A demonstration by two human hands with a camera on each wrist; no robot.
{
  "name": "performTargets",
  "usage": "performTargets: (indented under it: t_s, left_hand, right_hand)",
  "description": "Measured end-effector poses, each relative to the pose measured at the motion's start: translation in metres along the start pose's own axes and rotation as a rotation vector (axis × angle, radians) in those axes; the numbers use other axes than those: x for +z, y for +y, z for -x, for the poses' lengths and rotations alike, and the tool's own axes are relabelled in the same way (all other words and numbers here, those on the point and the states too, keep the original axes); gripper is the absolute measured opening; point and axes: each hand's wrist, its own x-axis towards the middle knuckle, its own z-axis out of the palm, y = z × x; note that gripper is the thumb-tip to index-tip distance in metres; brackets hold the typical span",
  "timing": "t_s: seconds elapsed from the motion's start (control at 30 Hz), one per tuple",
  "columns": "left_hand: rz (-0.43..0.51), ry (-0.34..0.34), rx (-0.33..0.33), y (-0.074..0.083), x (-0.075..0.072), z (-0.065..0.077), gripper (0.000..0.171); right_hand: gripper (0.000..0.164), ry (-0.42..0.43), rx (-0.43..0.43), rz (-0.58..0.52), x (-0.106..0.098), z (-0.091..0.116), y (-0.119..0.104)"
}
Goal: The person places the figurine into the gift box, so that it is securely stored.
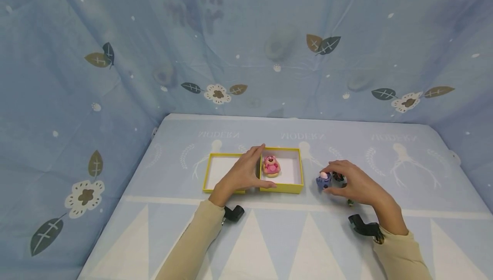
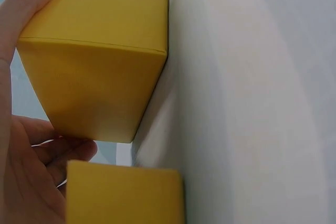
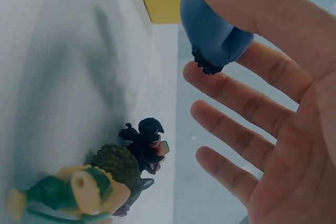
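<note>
My left hand grips the yellow box at its left end, thumb along the near wall and fingers toward the far side. Inside the white-lined box lies a pink bear figurine, at the left. In the left wrist view, thumb and fingers span the box's end wall. Between thumb and index finger, my right hand pinches a blue figurine to the right of the box; its other fingers are spread. Beneath that hand are a dark figurine and a green-and-yellow figurine.
A shallow yellow box lid with a white inside lies just left of the box. The patterned cloth covers the table, and blue printed curtains stand behind it and at the sides.
</note>
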Motion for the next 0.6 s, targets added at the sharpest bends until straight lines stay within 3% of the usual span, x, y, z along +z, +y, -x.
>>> performTargets:
  t_s: [0.3, 0.6]
  left_hand:
    - [0.005, 0.000, -0.001, -0.001, 0.001, 0.002, 0.127]
    - [0.011, 0.000, 0.006, -0.001, 0.000, 0.001, 0.126]
  right_hand:
    - [0.046, 0.006, -0.003, 0.035, 0.000, -0.001, -0.003]
    - [0.049, 0.088, -0.041, 0.035, -0.007, -0.001, -0.015]
